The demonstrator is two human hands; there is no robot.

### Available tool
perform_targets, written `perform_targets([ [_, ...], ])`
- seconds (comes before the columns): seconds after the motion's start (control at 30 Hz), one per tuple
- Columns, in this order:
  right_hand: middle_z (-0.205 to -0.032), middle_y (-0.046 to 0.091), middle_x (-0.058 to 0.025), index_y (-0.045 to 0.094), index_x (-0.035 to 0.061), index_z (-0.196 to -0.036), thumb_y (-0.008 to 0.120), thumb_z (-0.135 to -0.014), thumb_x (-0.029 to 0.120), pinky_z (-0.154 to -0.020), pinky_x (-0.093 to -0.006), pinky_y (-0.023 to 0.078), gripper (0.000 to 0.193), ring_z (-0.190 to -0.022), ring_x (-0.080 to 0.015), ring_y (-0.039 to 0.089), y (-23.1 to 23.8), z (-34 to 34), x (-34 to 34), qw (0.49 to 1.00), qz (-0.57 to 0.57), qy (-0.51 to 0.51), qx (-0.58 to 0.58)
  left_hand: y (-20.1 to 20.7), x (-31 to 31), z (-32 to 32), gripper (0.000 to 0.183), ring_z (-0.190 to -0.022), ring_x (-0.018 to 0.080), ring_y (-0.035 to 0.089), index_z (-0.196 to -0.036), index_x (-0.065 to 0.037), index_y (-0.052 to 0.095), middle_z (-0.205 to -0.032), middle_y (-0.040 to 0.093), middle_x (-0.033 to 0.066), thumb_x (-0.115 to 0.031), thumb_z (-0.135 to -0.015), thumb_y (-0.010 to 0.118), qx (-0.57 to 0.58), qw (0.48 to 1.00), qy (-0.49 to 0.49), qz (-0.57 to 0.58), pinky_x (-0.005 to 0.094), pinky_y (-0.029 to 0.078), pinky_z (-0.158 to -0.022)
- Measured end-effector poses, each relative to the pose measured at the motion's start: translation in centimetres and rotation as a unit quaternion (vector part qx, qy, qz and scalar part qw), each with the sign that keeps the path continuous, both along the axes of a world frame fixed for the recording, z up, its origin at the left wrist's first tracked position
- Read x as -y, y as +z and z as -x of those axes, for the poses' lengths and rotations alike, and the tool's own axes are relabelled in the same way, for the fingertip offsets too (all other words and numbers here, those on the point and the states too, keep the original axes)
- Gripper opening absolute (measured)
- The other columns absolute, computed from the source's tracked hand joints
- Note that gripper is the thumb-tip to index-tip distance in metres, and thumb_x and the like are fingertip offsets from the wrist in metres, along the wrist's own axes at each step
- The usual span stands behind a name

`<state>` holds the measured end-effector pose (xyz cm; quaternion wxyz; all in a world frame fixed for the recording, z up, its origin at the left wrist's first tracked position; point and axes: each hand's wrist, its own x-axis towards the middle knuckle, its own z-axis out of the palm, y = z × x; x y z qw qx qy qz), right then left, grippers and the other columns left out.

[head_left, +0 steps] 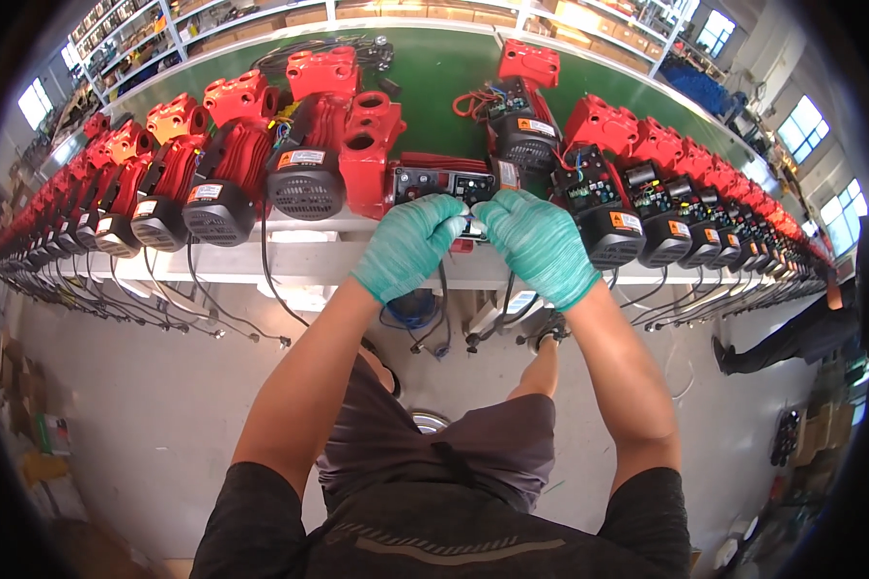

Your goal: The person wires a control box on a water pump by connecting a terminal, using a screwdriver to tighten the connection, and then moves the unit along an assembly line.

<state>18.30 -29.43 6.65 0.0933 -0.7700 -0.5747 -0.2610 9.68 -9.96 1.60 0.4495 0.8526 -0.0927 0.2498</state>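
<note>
In front of me a red electric pump [370, 154] lies on its side at the bench's near edge. Its black terminal box [445, 182] faces me uncovered, with connectors and small parts showing. My left hand [410, 244], in a pale green glove, is closed at the box's lower edge, thumb and forefinger pinched together. Beside it my right hand [541, 244], gloved alike, pinches at the same spot, the fingertips of both hands nearly meeting. A small whitish bit shows between them; what each hand holds is too small to name.
Red pumps with black fan covers [304, 181] line the bench on my left. More pumps [616, 232] stand at right, several with wiring exposed. Power cords [270, 265] hang off the front edge. Behind is a green bench top [434, 82]; a person's leg [777, 344] shows far right.
</note>
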Motion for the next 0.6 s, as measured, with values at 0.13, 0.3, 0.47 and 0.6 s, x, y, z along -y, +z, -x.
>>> perform_targets([
  [0.13, -0.068, 0.06, -0.0081, 0.066, 0.0043, -0.093, 0.067, -0.097, 0.023, -0.048, -0.0385, 0.05, 0.019, -0.05, -0.0259, 0.058, -1.7, 0.8, -0.6, 0.94, -0.106, -0.03, -0.323, -0.1, 0.2, 0.0, 0.017, -0.07, 0.0197, 0.063, -0.112, 0.0, 0.069, -0.091, 0.07, 0.0116, -0.008, -0.098, 0.065, -0.011, 1.0, -0.009, 0.025, 0.0342, 0.054, -0.07],
  [0.3, -0.061, 0.056, -0.0028, 0.064, 0.0005, -0.089, 0.058, -0.101, 0.021, -0.034, -0.0251, 0.033, 0.025, -0.039, -0.011, 0.045, -1.8, 3.8, -1.0, 0.423, -0.289, -0.063, -0.857, -0.9, -0.1, -0.1, 0.017, -0.072, 0.0176, 0.063, -0.112, 0.0, 0.069, -0.09, 0.07, 0.0113, -0.007, -0.098, 0.064, 0.06, 0.998, -0.004, -0.004, 0.0338, 0.054, -0.07],
  [0.47, -0.074, 0.061, -0.006, 0.064, 0.001, -0.104, 0.063, -0.099, 0.019, -0.05, -0.0304, 0.046, 0.019, -0.058, -0.0159, 0.058, -2.5, 4.0, 0.9, 0.692, -0.313, -0.049, -0.649, -0.4, -0.1, -0.1, 0.018, -0.072, 0.0183, 0.064, -0.112, 0.001, 0.069, -0.09, 0.069, 0.012, -0.006, -0.097, 0.064, -0.016, 0.999, -0.019, 0.043, 0.0343, 0.054, -0.071],
  [0.6, -0.094, 0.066, -0.0091, 0.062, 0.0037, -0.123, 0.072, -0.091, 0.015, -0.069, -0.0366, 0.057, 0.035, -0.081, -0.0227, 0.07, -1.7, 2.8, 0.1, 0.952, -0.2, -0.039, -0.228, -0.6, -0.4, -0.2, 0.018, -0.07, 0.0179, 0.063, -0.113, 0.002, 0.069, -0.089, 0.069, 0.0116, -0.007, -0.098, 0.064, -0.001, 0.999, -0.022, 0.033, 0.0339, 0.054, -0.07],
])
